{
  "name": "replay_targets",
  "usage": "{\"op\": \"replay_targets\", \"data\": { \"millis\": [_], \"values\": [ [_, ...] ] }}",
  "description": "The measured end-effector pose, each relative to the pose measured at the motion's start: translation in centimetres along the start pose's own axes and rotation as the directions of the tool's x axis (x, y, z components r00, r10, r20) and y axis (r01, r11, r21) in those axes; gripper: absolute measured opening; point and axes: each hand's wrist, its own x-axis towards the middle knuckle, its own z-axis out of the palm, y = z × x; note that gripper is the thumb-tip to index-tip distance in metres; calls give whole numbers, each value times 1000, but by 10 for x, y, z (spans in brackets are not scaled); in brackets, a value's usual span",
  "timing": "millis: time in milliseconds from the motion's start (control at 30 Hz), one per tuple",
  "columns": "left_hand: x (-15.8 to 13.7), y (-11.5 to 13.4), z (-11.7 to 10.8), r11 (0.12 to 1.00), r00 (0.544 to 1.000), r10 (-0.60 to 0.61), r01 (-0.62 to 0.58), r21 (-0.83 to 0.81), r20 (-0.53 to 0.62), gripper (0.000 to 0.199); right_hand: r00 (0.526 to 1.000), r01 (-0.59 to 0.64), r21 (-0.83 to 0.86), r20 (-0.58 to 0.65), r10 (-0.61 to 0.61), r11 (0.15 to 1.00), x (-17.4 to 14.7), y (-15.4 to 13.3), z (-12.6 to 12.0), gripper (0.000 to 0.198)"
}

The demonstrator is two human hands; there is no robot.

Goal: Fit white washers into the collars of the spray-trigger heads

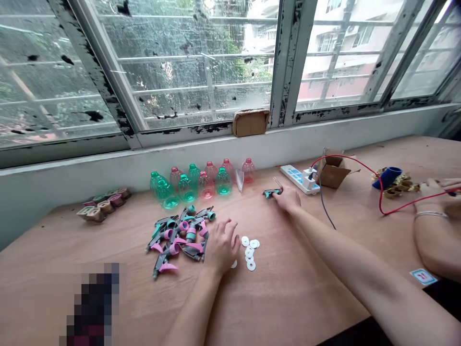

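Observation:
My right hand (289, 200) reaches far forward and closes on a grey and teal trigger spray head (269, 193) at the tabletop. Part of that spray head is hidden by my fingers. My left hand (222, 244) hovers low over the table with its fingers apart and nothing in them. Just left of it lies a heap of grey, pink and teal trigger spray heads (190, 234). Several flat white ring washers (249, 252) lie to the right of my left hand, one of them partly behind its wrist.
Green bottles (188, 189) and pink bottles (248, 172) stand near the wall. A white power strip (300, 179) and small open carton (333, 171) sit behind my right hand. At right, a co-worker's hands (434, 192) are near a red cable (382, 194) and blue cylinder (391, 176).

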Motion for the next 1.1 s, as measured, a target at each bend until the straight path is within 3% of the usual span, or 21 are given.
{"op": "replay_targets", "data": {
  "millis": [200, 267, 333, 467, 600, 667, 733, 800, 933, 1100],
  "values": [
    [0, -10, 3, 991, 995, -50, 60, -116, 87, 23, 982, 183, 208, 5, -188, 961, -61, -27, 11, 36],
    [3, -22, -1, 989, 995, -60, 70, -129, 84, 19, 964, 249, 433, -20, -266, 866, -81, -36, 16, 39],
    [5, -34, -5, 985, 994, -84, 92, -144, 64, 18, 949, 278, 542, -26, -314, 793, -95, -42, 18, 40],
    [7, -45, -11, 964, 989, -148, 145, -224, 3, 15, 912, 349, 587, -33, -408, 731, -106, -46, 17, 38],
    [9, -30, -10, 917, 970, -234, 196, -347, -70, 16, 842, 432, 630, -27, -538, 645, -113, -48, 15, 42],
    [12, -18, -8, 796, 930, -366, 293, -529, -35, 24, 808, 447, 670, -19, -588, 592, -117, -51, 16, 44],
    [15, -7, -5, 387, 815, -541, 460, -799, 207, 30, 784, 450, 696, -8, -621, 560, -121, -53, 17, 44],
    [16, -2, -2, 66, 730, -531, 542, -838, 430, 30, 762, 461, 691, 14, -647, 557, -125, -56, 17, 39],
    [14, -2, 4, -131, 683, -478, 566, -814, 552, 31, 722, 517, 624, 49, -690, 586, -128, -59, 14, 24],
    [12, -7, 8, -329, 635, -519, 469, -819, 572, 16, 729, 535, 540, 94, -678, 650, -127, -56, 10, 14]
  ]
}}
